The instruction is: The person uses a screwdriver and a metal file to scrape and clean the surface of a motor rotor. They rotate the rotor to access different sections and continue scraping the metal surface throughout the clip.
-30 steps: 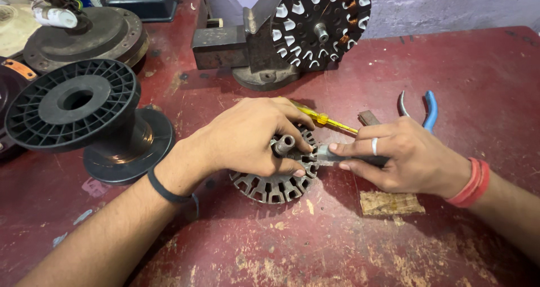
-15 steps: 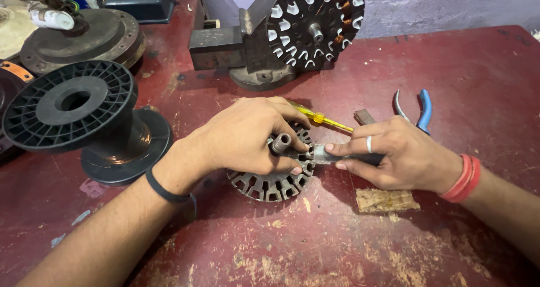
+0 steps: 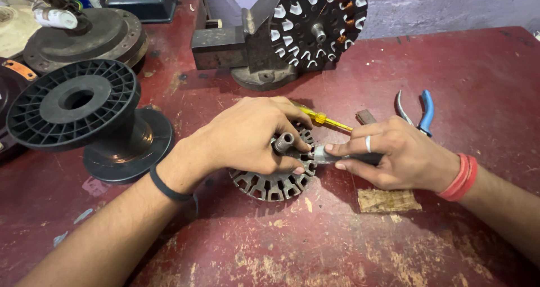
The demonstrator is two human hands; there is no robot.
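Leftmost, a black plastic spool (image 3: 84, 115) stands well left of the grey slotted metal stator core (image 3: 273, 180) lying on the worn red bench (image 3: 337, 242). Pinning that core steady, the left hand (image 3: 247, 135) closes over it; from its right, the right hand (image 3: 394, 152) pinches a thin grey tool (image 3: 323, 153) against its rim.

1. Table (image 3: 478, 67): dark red, paint worn to pale, rusty patches.
2. Slotted core (image 3: 270, 183): dull grey metal, ring of dark slots round the rim.
3. Spool (image 3: 73, 104): black, ribbed flange.
4. Screwdriver (image 3: 323, 119): translucent yellow handle.
5. Pliers (image 3: 419, 112): blue grips, grey steel jaws.
6. Upright core (image 3: 315, 22): dark disc, white slot liners, coppery windings in some slots.
7. Left hand (image 3: 247, 135): black band at wrist.
8. Right hand (image 3: 394, 155): silver ring, red thread bands at wrist.
9. Wood scrap (image 3: 388, 200): light brown.
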